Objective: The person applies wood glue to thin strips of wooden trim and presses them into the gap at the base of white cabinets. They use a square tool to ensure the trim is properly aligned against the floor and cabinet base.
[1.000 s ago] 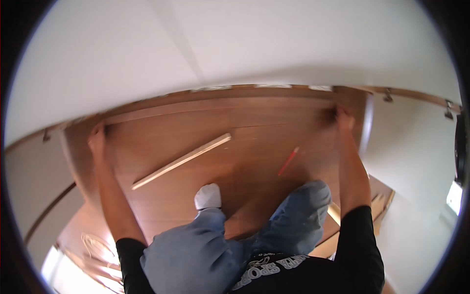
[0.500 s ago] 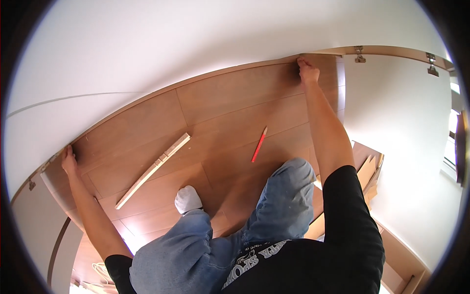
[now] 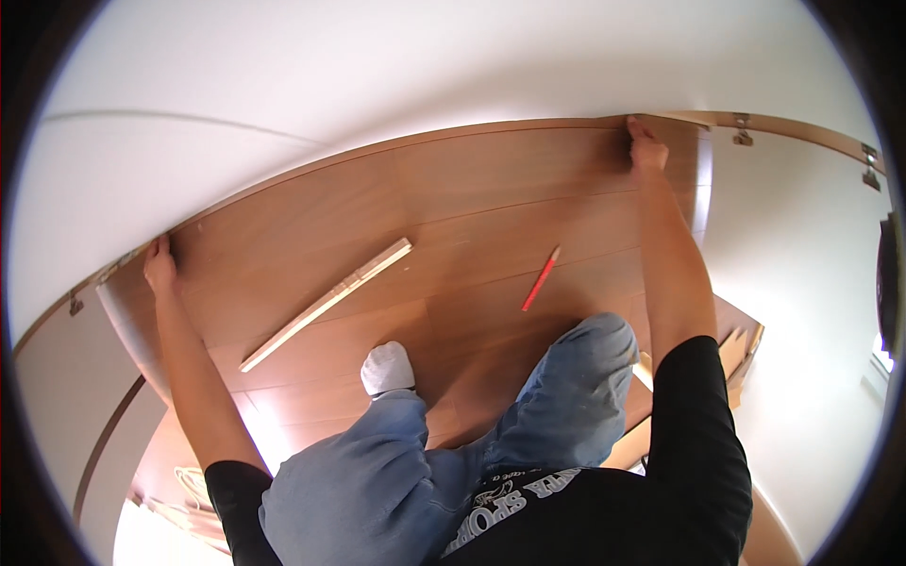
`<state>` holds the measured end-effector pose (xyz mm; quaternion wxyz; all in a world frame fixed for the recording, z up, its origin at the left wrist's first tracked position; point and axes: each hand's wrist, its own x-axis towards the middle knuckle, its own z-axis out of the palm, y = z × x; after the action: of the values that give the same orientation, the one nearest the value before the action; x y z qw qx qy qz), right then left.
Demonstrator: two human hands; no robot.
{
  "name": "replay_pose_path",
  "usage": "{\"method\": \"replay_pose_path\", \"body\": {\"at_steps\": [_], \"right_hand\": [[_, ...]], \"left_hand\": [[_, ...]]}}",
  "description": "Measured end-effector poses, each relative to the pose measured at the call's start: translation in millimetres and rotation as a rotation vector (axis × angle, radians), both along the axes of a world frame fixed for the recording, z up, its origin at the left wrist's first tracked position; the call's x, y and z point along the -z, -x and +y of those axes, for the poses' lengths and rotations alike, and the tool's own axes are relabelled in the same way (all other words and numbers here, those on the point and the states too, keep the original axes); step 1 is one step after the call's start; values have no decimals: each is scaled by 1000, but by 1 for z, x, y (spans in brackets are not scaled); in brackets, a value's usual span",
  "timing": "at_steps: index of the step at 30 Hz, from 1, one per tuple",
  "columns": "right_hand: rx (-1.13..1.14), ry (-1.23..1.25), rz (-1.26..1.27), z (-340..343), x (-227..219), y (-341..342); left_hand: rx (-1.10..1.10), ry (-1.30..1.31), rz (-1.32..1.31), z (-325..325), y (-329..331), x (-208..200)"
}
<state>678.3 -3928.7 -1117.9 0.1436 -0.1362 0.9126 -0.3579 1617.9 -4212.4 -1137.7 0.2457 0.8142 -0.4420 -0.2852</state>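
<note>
A long, thin brown wooden strip (image 3: pixel 377 148) runs along the foot of the white wall, where it meets the brown plank floor. My left hand (image 3: pixel 161 266) is closed at the strip's left part, thumb uppermost and the other fingers partly hidden. Far to the right, my right hand (image 3: pixel 647 151) is closed on the same strip, its fingers curled close to the wall. Between my arms, a pale, narrow wooden batten (image 3: pixel 326 305) lies slantwise on the floor. A red carpenter's pencil (image 3: pixel 541 279) lies to the right of it, apart from both hands.
White cabinet sides with metal hinges (image 3: pixel 743 130) stand at right and left. My socked foot (image 3: pixel 388 369) and bent knee (image 3: pixel 604 344) rest on the floor (image 3: pixel 472 340). Cardboard pieces (image 3: pixel 733 351) lie at the right, and a coiled cord (image 3: pixel 192 483) at lower left.
The view has shifted, so the floor, batten and pencil appear farther right. Both hands remain at the brown strip; no object has visibly been picked up or let go.
</note>
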Motion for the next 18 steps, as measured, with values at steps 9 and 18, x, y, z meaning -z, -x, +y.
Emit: {"method": "replay_pose_path", "body": {"at_steps": [9, 18], "right_hand": [[113, -131, -109, -21, -18, -43], [108, -77, -82, -38, -6, -69]], "left_hand": [[14, -79, -139, 12, 11, -23], [110, -148, -305, -23, -97, -3]]}}
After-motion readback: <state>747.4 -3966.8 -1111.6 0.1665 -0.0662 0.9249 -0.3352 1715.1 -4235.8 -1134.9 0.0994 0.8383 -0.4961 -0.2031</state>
